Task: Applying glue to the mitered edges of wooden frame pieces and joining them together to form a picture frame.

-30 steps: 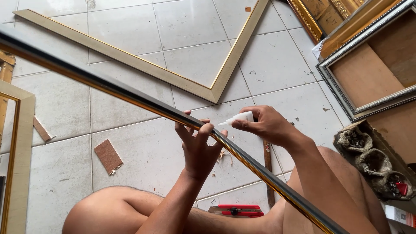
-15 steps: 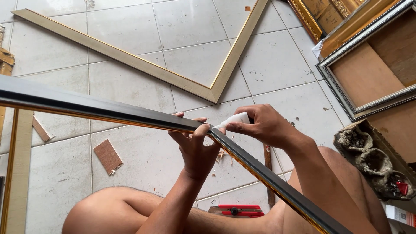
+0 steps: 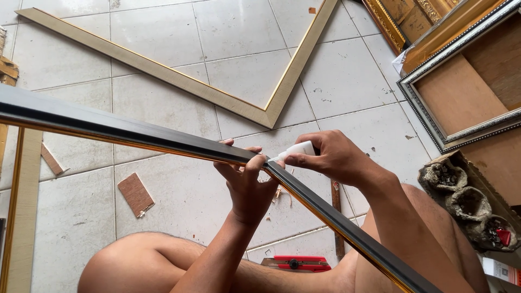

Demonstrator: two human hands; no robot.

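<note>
Above a floor of pale glazed tiles, two lengths of dark frame moulding with a thin gold lip along the lower edge meet at a mitred corner held up in the air. At that corner the left hand is closed on the joint from below, fingers curled over the top of the smooth black profile, pinching the two pieces together. Touching the same spot, the right hand is closed around a small white plastic glue bottle, its tapered nozzle pointing at the seam. Both hands sit close together, just beside each other at the corner. On the tiles beyond lies a cream V-shaped frame corner with a fine gold inner line, matte and flat. Nearer the person's bare knees rest a small rectangular scrap of brown board and a red utility knife. At the right edge stands a silver, bead-patterned frame around a plain brown backing panel, and below it a worn cardboard box holding lumpy grey bundles.
</note>
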